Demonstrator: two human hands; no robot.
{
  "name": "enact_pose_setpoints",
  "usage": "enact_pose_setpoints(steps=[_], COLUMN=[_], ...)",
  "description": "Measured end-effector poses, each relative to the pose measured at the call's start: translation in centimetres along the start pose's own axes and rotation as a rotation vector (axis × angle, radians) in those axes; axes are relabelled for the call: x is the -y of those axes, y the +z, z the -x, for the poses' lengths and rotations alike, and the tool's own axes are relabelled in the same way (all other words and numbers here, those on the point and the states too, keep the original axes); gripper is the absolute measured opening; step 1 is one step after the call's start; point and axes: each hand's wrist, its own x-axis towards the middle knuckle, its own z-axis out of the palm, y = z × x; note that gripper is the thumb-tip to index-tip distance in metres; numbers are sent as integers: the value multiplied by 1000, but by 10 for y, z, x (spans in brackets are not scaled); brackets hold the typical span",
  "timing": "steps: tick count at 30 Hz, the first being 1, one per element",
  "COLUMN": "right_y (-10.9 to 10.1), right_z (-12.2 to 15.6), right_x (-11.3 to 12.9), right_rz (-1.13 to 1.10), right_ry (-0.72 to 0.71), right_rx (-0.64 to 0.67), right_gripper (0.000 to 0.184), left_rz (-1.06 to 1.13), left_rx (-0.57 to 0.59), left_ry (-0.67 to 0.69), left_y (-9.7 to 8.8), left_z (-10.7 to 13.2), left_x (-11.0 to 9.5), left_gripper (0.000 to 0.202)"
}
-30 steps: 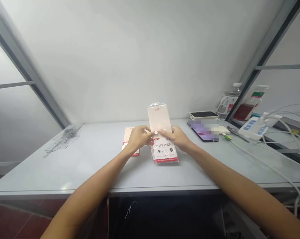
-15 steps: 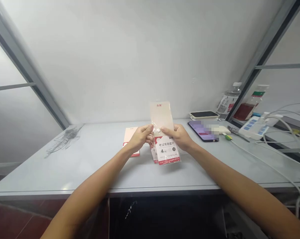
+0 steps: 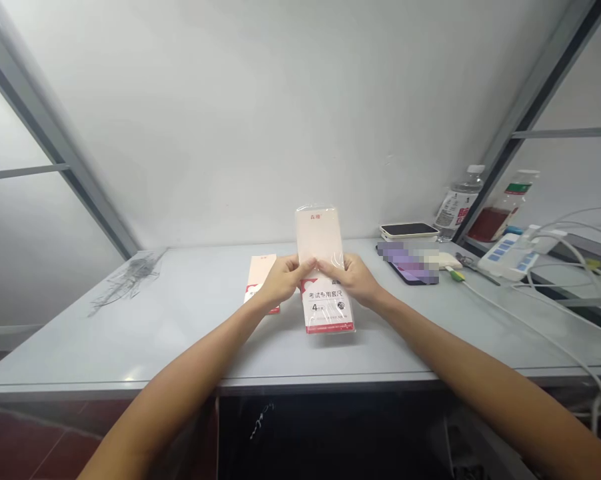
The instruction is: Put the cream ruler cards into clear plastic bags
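Upright above the desk (image 3: pixel 180 333) stands a clear-sleeved ruler set packet (image 3: pixel 328 308), pale pink above and white with red trim and Chinese print below. My left hand (image 3: pixel 282 279) is closed on its left edge, thumb across the front. On the opposite edge my right hand (image 3: pixel 359 281) grips it in the same way, both thumbs almost meeting at the middle. Whether a second packet sits behind it cannot be made out. Partly behind my left hand, a similar packet (image 3: pixel 262 269) lies on the desk.
To the right are a purple-screened phone (image 3: pixel 405 263), another phone (image 3: pixel 409 231), a white power strip (image 3: pixel 510 253) and loose cables (image 3: pixel 530 330). Two bottles, one clear (image 3: pixel 458 203) and one with dark red liquid (image 3: pixel 498 213), stand behind. A black scribble-like mark (image 3: pixel 130 280) is at left.
The packet has shifted slightly left and stands straighter. A second packet that showed behind its lower left edge is now hidden. My left hand has moved its grip onto the front packet's edge.
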Motion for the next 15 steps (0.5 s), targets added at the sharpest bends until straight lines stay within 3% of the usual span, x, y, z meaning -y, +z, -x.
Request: enact_pose_setpoints(steps=[15], right_y=[2], right_z=[2], right_x=[6], right_rz=[-8], right_ry=[5], right_rx=[-12], right_gripper=[31], left_rz=[32], left_rx=[77], left_ry=[-28], left_y=[-4], left_z=[1], left_x=[-4], left_gripper=[39])
